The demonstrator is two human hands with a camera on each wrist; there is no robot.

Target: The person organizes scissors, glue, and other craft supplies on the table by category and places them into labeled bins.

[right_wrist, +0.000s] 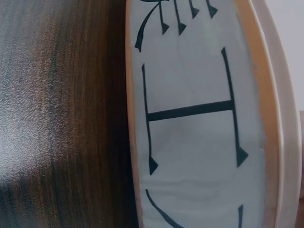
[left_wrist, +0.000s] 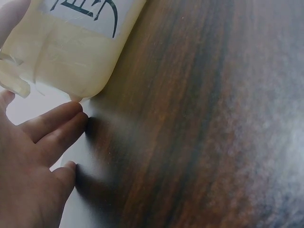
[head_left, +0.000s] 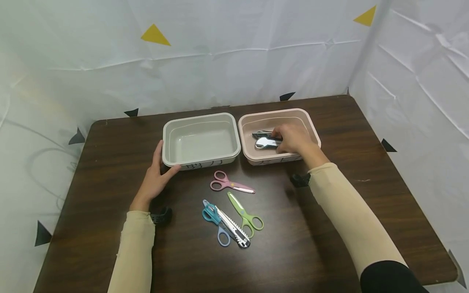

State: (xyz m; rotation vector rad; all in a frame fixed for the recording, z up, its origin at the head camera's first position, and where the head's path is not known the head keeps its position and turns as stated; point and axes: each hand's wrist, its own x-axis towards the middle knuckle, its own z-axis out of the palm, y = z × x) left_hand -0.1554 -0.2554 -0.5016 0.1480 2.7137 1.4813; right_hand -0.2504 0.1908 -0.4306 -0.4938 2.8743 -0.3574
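Right hand: fingers curled round one end of a white-tipped utility knife inside pink bin, near desk far edge | Left hand: fingers straight, spread, at grey bin's near-left corner | Mid-desk: pink scissors, green scissors, blue scissors touching a cutter

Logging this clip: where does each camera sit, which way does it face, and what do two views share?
Head: worn on the head, facing forward and down over the table, grey bin and pink bin; left hand, right hand and sleeves show.
Left wrist: on that wrist, facing the grey bin's outside and tabletop; left-hand fingers show.
Right wrist: on that wrist, facing the pink bin's labelled wall; neither of the hands can be made out.
Shared: head and right wrist both show the pink bin.
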